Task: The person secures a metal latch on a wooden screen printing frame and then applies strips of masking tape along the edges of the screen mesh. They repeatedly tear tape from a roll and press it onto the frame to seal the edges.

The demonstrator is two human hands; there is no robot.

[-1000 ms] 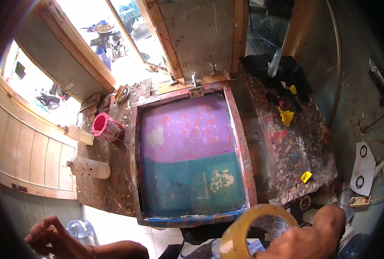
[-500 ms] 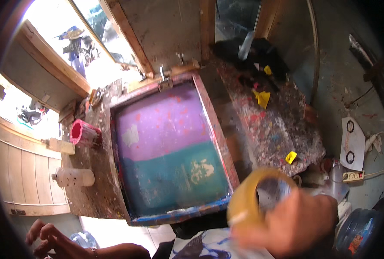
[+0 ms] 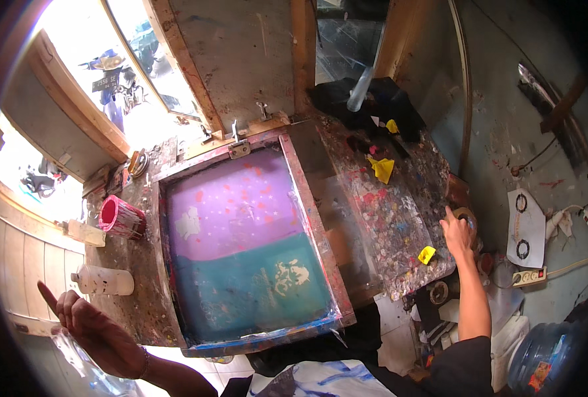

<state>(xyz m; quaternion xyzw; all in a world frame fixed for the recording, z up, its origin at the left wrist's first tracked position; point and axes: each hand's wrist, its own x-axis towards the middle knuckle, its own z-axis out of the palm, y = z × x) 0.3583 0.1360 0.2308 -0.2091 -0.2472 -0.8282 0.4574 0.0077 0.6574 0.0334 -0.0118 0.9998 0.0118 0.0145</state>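
Note:
At the right end of the bench is my right hand (image 3: 459,236), one finger stretched out and pointing away from me. Directly beside its fingers is a tan roll of packing tape (image 3: 467,215), partly covered by the hand; whether they touch is hard to see. My left hand (image 3: 92,327) is raised at the lower left, holding nothing, one finger extended and the others loosely bent. Between the hands lies a framed printing screen (image 3: 241,241), purple in its far half and teal in its near half. A metal clamp (image 3: 239,147) sits at its far edge.
Left of the screen stand a pink-stained cup (image 3: 120,217) and a whitish bottle (image 3: 105,280). Yellow scraps (image 3: 381,169) lie on the paint-crusted board (image 3: 400,225) at right. A power strip (image 3: 529,276) and a blue water jug (image 3: 539,357) are at far right.
My right hand has moved away from me with the tape roll, from the near right to the bench's right end. My left hand has risen and stretched out a finger. The view has shifted slightly.

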